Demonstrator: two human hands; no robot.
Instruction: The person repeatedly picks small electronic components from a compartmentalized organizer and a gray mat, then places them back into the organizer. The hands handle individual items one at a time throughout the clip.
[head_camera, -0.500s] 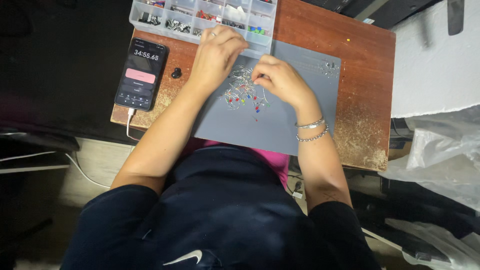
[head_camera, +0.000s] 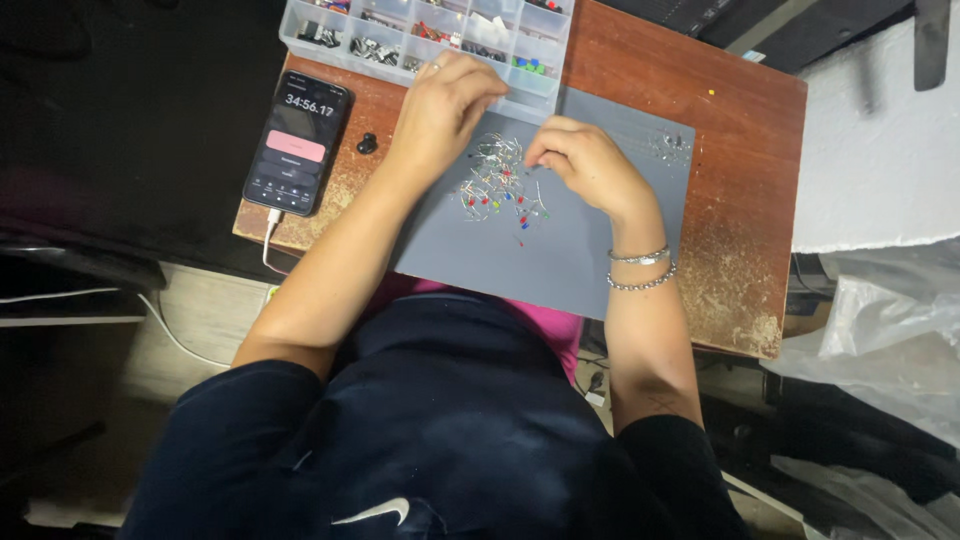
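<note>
Both sets of fingertips meet over a heap of small LEDs (head_camera: 497, 188) with thin wire legs, lying loose at the centre of the frame on a grey mat (head_camera: 560, 260), whose plain surface keeps the tiny parts easy to see. The left hand (head_camera: 440, 110) curls its fingers down at the heap's upper edge; whether they pinch a part I cannot tell. The right hand (head_camera: 585, 165) is bunched, fingertips drawn together, seemingly nipping something small. A clear compartment organiser (head_camera: 330, 25) sits within reach at the upper edge, and a phone showing a timer (head_camera: 297, 142) lies at the left on the wooden desk (head_camera: 740, 220).

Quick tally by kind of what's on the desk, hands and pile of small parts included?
Hands: 2, left, right
Parts pile: 1
Grey mat: 1
Parts organiser: 1
Phone: 1
Small black piece: 1
Total: 7
</note>
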